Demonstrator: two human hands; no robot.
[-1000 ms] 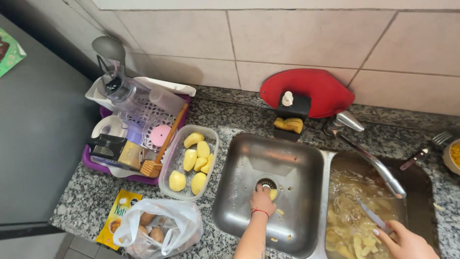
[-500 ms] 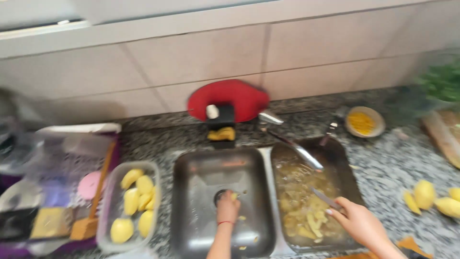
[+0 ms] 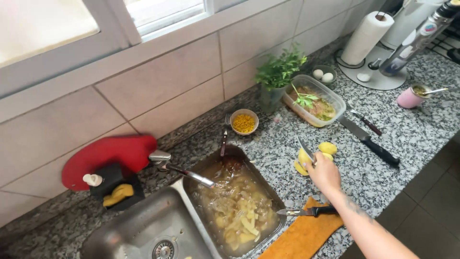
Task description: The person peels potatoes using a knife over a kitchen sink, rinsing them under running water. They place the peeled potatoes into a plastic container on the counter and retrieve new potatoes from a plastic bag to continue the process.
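My right hand (image 3: 325, 173) reaches over the granite counter (image 3: 412, 139), right of the sink. It is shut on a small knife (image 3: 304, 146) whose blade sticks up past the fingers. The hand rests against peeled yellow potatoes (image 3: 327, 147) lying on the counter. Near my wrist, a second black-handled knife (image 3: 306, 211) lies across the basin rim and an orange cloth (image 3: 302, 235). My left hand is out of view.
The right basin (image 3: 239, 211) holds murky water and peelings under the faucet (image 3: 184, 171); the left basin (image 3: 139, 230) is bare steel. Further right are a corn bowl (image 3: 244, 123), fork (image 3: 224, 136), herb glass (image 3: 279, 76), food container (image 3: 314, 101), big knife (image 3: 370, 140) and paper towel roll (image 3: 366, 36).
The view has swung right along the counter. My right hand left the peel-filled basin and moved to the potatoes on the counter. My left hand, earlier at the left drain, has dropped out of view.
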